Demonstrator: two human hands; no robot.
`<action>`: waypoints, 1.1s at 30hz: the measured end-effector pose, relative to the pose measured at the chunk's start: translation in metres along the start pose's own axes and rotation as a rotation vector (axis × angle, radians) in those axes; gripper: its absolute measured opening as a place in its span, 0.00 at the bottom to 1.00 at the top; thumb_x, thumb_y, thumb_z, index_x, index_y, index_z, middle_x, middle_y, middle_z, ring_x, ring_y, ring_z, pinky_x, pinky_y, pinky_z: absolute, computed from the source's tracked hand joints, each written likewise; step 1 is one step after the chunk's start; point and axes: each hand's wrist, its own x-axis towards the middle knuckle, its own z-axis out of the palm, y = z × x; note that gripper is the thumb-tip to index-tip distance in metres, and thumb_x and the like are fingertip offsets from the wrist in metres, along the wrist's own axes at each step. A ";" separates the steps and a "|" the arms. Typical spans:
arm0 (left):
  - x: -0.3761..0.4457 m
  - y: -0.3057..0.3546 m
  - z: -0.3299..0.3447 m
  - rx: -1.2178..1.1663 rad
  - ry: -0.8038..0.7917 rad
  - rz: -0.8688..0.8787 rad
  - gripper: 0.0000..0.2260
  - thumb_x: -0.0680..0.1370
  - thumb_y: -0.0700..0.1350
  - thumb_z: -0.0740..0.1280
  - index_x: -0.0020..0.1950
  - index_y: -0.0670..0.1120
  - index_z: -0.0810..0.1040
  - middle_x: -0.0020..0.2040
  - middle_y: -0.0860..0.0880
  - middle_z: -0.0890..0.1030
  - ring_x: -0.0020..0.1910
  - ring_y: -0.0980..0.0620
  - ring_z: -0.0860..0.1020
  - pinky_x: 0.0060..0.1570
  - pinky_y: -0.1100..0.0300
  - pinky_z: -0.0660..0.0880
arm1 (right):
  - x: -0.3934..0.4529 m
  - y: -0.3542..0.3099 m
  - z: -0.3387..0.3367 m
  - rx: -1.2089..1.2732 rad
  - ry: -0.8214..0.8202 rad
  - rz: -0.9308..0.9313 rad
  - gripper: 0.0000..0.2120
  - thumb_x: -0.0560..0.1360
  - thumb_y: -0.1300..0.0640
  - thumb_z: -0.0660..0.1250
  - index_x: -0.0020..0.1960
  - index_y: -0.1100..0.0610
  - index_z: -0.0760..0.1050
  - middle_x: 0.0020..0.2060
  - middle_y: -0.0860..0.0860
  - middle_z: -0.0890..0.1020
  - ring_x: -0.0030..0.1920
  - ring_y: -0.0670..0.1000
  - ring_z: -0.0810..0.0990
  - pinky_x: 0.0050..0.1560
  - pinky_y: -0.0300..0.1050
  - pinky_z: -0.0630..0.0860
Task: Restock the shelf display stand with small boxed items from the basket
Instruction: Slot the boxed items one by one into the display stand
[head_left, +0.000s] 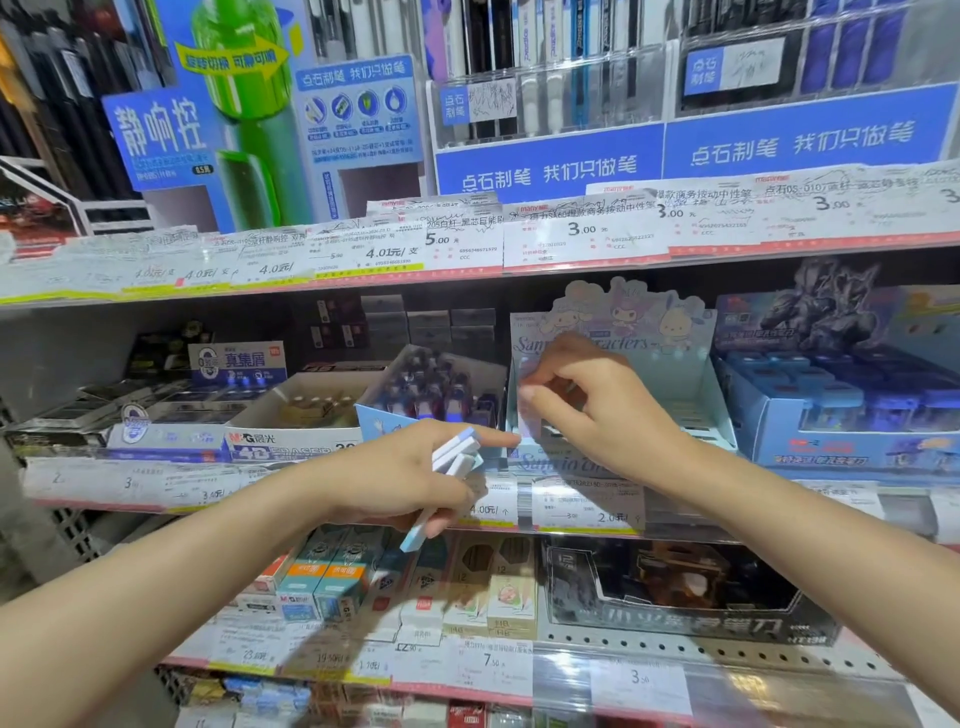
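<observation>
A pale blue cardboard display stand (670, 374) with cartoon characters on its back card sits on the middle shelf. My right hand (587, 405) reaches into its left side, fingers pinched on a small white boxed item (531, 423) standing upright at the stand's front left. My left hand (400, 473) hovers just left of the stand, in front of the shelf edge, gripping a fanned stack of small white and light blue boxes (457, 454); one more box (418, 535) sticks out below the palm. The basket is out of view.
Left of the stand sit an open tray of dark items (441, 389) and a 4B eraser box (296, 421); a blue sharpener display (852, 410) stands to the right. Price labels (582, 499) line the shelf edges. Boxed goods fill the lower shelf (467, 587).
</observation>
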 end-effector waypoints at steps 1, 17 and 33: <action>0.000 0.000 0.000 -0.040 -0.022 -0.003 0.29 0.74 0.33 0.62 0.68 0.61 0.69 0.26 0.43 0.74 0.26 0.48 0.69 0.35 0.52 0.66 | 0.001 -0.001 -0.001 0.004 0.004 0.000 0.11 0.74 0.53 0.64 0.39 0.59 0.80 0.41 0.51 0.75 0.37 0.44 0.73 0.38 0.37 0.69; -0.011 0.021 0.010 -0.658 -0.026 0.250 0.12 0.68 0.44 0.73 0.51 0.52 0.80 0.23 0.48 0.73 0.19 0.57 0.64 0.22 0.69 0.58 | -0.005 -0.052 -0.029 0.514 -0.046 0.197 0.03 0.72 0.58 0.68 0.41 0.57 0.78 0.34 0.52 0.79 0.29 0.46 0.73 0.35 0.42 0.71; -0.007 0.035 0.019 -0.832 0.080 0.114 0.05 0.68 0.35 0.59 0.39 0.42 0.74 0.27 0.40 0.77 0.17 0.57 0.60 0.19 0.70 0.56 | -0.005 -0.055 -0.026 0.806 -0.298 0.558 0.04 0.74 0.63 0.66 0.45 0.60 0.80 0.29 0.49 0.80 0.28 0.41 0.76 0.29 0.31 0.74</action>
